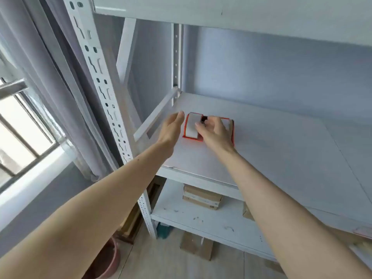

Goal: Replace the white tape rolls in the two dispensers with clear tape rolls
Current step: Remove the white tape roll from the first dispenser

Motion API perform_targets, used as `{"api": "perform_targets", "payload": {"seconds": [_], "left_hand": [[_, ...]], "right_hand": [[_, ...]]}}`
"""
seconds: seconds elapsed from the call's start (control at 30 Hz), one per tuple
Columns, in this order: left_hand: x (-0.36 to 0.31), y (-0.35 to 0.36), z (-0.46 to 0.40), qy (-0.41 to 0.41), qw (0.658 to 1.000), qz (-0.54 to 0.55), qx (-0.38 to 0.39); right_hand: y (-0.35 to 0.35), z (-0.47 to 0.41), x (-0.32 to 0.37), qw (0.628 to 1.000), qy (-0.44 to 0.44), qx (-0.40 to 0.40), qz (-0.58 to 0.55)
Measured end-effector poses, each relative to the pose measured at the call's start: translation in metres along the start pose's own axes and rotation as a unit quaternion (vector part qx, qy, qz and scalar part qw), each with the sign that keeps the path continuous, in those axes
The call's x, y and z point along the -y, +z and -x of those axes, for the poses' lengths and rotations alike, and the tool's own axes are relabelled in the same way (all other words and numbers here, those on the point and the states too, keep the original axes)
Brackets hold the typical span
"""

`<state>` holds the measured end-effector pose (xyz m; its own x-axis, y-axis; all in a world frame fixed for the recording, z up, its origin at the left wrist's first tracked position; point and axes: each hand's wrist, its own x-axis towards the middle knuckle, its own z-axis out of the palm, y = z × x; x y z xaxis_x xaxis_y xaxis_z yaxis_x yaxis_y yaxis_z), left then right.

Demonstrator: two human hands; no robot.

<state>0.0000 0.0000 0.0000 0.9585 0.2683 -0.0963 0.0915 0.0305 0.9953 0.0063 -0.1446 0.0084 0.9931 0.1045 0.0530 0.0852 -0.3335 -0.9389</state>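
1. Fingers first: the right hand is curled down over the right dispenser, fingertips pinching at the gap between the two units, so it looks like a grasp on that dispenser, though the hand hides the contact. The left hand is spread and loose, holding nothing, just beside the left dispenser.
2. Biggest thing: the white rack, with both arms reaching up onto its middle shelf.
3. Both orange dispensers sit side by side near the shelf's left rear, touching or nearly so.
4. The white roll shows plainly in the left one; the right one's is mostly covered.
5. No clear rolls in sight, so the swap looks barely begun.
6. To do this well, I'd say: close the left hand round its dispenser too, grip the orange frames rather than the tape, and lift both level off the shelf.
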Motion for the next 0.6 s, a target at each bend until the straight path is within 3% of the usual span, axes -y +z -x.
{"api": "perform_targets", "payload": {"seconds": [0.17,0.37,0.6], "left_hand": [[0.016,0.009,-0.023,-0.004,0.998,-0.064,-0.022],[0.038,0.012,-0.043,-0.001,0.997,-0.077,-0.007],[0.048,0.000,-0.051,0.041,0.994,-0.091,0.032]], "right_hand": [[0.022,-0.037,-0.020,0.996,0.026,0.045,0.070],[0.035,-0.064,-0.031,0.994,0.053,0.023,0.095],[0.032,-0.080,-0.034,0.998,0.046,0.023,0.041]]}}
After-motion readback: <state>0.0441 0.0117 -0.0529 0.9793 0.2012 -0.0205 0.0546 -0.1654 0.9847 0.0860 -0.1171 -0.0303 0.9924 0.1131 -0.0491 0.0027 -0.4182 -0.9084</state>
